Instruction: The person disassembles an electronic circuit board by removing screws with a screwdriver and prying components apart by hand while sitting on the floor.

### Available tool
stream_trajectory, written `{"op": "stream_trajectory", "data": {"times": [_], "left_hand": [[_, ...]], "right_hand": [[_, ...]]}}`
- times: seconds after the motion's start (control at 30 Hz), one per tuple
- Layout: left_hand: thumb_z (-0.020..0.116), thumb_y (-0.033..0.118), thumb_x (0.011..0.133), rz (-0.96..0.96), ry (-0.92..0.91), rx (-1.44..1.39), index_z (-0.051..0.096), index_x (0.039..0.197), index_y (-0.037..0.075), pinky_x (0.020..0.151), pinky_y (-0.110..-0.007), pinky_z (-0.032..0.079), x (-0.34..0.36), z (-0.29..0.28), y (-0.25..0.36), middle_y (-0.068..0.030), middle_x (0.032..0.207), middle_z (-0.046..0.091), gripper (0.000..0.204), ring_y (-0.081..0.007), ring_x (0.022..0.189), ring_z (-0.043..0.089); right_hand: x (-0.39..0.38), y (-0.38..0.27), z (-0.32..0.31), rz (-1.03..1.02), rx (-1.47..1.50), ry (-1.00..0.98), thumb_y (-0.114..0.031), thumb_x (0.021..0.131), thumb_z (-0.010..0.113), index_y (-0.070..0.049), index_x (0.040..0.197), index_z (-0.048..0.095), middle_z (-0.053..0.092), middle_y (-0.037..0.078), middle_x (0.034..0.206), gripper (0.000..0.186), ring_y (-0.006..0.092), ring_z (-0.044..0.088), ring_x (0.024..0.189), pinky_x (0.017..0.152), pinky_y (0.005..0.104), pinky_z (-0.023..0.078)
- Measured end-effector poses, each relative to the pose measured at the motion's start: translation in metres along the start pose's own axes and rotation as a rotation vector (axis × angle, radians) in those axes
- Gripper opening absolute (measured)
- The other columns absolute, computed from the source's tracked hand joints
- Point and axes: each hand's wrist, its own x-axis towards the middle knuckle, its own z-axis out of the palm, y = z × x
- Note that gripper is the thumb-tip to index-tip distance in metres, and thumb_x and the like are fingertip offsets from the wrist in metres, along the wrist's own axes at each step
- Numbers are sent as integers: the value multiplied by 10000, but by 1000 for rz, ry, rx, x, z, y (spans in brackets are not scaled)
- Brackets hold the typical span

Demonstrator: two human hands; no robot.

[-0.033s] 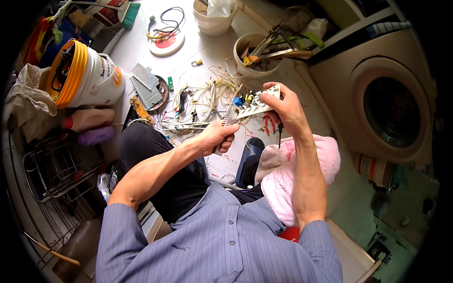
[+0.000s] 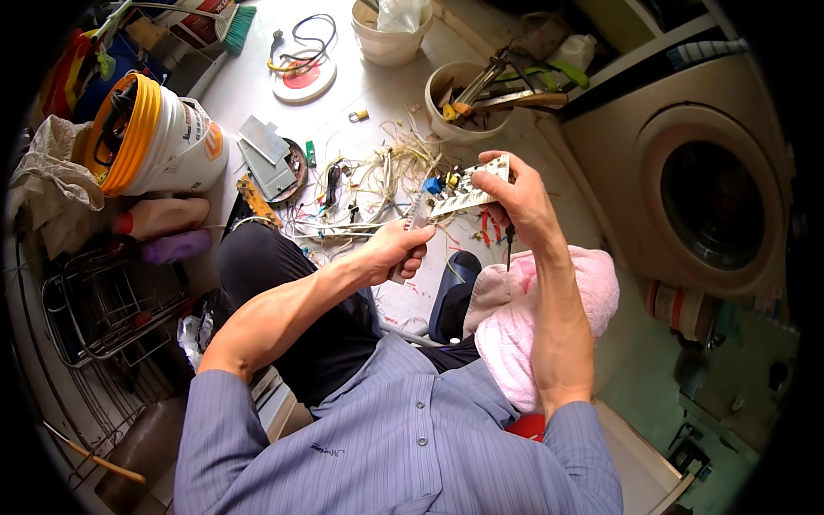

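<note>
Pale circuit board (image 2: 470, 190), studded with small blue and yellow parts, held up over a floor strewn with tangled wires (image 2: 378, 184).

Right hand (image 2: 515, 199) pinches the board's far end between thumb and fingers; left hand (image 2: 396, 249) is curled around a slim grey tool (image 2: 415, 225) whose upper end meets the board's near edge. Nothing has visibly shifted from the other frame, so the work looks mid-step. The tool's tip and the board's underside are hidden; a pink towel (image 2: 549, 318) covers the right knee.

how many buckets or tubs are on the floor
3: a white bucket with a yellow rim at the left, a cream tub at the top centre, and a tub of tools above the circuit board. Others may be hidden.
</note>
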Motion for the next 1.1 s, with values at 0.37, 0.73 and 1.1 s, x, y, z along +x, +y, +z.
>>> {"op": "stream_trajectory", "data": {"times": [0.37,0.73,1.1], "left_hand": [[307,632,1050,-31,87,19,515,1199,7,539,-361,548,-6,3,6,-166,866,665,675,-283,694,697],[527,642,967,254,130,-131,448,1402,166,695,-411,544,-16,20,-35,-92,1159,606,650,-251,971,640],[661,-127,768,214,115,-115,251,1558,214,512,-295,457,-29,41,-92,-69,890,580,953,-149,653,560]], "right_hand": [[-24,-10,-1,-6,-51,26,-208,895,754,57,1177,596,601,17,697,418,54,474,475,413,239,338],[-61,-7,-4,-51,-122,-197,-236,929,725,-2,1216,615,604,-12,796,387,23,450,526,444,207,335],[-147,-57,-22,-762,207,340,-140,1041,586,22,1169,635,571,34,759,212,76,421,536,481,230,356]]}}
